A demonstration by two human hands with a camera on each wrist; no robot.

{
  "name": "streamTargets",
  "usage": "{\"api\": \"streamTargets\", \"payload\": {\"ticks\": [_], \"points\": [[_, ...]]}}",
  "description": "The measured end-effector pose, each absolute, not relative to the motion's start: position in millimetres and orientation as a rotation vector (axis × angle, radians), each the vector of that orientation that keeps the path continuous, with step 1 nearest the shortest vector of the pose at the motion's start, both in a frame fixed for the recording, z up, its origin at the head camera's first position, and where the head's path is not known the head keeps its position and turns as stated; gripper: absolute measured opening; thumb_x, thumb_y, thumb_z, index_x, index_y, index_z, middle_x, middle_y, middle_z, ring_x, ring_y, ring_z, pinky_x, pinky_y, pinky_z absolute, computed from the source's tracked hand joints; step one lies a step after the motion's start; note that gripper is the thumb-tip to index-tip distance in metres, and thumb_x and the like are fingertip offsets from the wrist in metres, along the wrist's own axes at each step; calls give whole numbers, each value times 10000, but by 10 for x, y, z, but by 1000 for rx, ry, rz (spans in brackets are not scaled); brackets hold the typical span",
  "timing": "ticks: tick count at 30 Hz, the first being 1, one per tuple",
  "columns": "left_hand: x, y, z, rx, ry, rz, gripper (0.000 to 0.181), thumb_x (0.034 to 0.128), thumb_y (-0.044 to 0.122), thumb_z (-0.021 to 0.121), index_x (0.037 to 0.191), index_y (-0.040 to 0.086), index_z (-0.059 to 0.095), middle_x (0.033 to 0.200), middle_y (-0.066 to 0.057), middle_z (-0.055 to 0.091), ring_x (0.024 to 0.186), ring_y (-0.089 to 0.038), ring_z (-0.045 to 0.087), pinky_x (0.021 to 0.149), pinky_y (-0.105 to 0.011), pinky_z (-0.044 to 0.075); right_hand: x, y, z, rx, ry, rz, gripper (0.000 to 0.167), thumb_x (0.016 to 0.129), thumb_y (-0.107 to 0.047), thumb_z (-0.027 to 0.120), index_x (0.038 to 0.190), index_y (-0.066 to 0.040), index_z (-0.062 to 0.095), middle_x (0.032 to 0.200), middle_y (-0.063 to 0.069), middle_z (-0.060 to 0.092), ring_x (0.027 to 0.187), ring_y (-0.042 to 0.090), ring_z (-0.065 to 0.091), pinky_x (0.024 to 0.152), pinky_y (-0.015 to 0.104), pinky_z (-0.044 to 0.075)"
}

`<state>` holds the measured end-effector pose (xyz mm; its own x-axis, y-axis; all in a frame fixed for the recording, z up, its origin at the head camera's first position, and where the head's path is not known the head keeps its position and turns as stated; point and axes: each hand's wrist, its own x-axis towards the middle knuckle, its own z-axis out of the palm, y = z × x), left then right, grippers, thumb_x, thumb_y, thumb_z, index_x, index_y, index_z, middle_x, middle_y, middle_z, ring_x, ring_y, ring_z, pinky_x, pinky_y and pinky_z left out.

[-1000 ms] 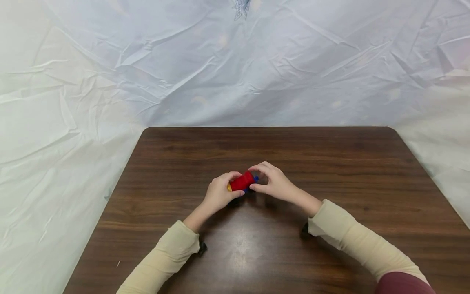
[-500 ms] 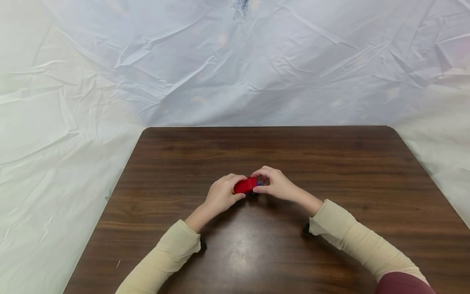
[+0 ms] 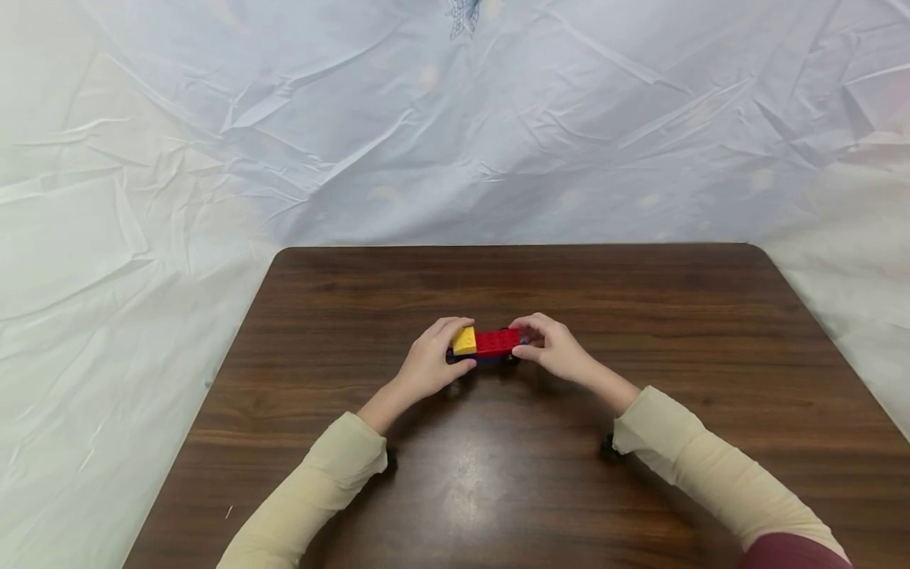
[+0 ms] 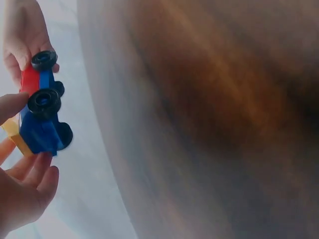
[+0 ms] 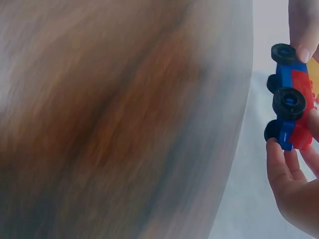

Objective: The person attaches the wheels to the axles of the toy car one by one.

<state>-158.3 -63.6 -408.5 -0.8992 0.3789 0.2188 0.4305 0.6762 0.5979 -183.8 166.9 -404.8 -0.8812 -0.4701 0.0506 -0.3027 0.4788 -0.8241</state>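
A toy truck of building bricks (image 3: 498,342) is held between both hands above the middle of the table. It has red and yellow bricks on a blue base with black wheels. My left hand (image 3: 429,359) grips the yellow end, thumb on the near side and fingers on the far side. The right hand (image 3: 558,353) pinches the red end. In the left wrist view the left thumb lies by a wheel (image 4: 45,102), with other fingers under the blue base (image 4: 40,134). Seen from the right wrist, fingertips of the right hand (image 5: 294,196) touch the end wheel.
The dark wood table (image 3: 455,506) stretches out around the hands, with a thin white sliver (image 3: 229,512) near its left front. Wrinkled white sheeting (image 3: 455,158) hangs behind and beside it.
The truck has turned more level and shifted slightly right; its yellow brick, mostly covered earlier, now shows. Both hands stay on it, the right hand having moved a little right.
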Motion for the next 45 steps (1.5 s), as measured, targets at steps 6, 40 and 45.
{"api": "streamTargets", "payload": {"ticks": [6,40,45], "points": [[-1716,-624,-4121,-630,-2751,-1084,462,764,188,682,1188,98,523,1124,-52,574,984,-169,570,847,-317,473,-1924,1819,-4067,-591,2565,-1402,337,813,-96,615,1129,-11,538,1050,134,534,945,258,526,791,379,473],[-2394,-194,-4358,-481,-2954,-942,408,850,162,576,1244,124,476,1191,-50,560,1084,-173,529,917,-330,434,-2576,2024,-4323,-388,2698,-1172,354,837,-114,583,1166,-7,508,1126,192,515,998,310,501,869,449,404],[-2419,-165,-4365,-458,-3015,-860,419,858,163,564,1261,133,455,1221,-47,543,1090,-180,529,919,-328,434,-2606,2010,-4345,-370,2686,-1151,356,844,-101,571,1179,-2,500,1153,202,500,1005,314,506,847,438,413]]}}
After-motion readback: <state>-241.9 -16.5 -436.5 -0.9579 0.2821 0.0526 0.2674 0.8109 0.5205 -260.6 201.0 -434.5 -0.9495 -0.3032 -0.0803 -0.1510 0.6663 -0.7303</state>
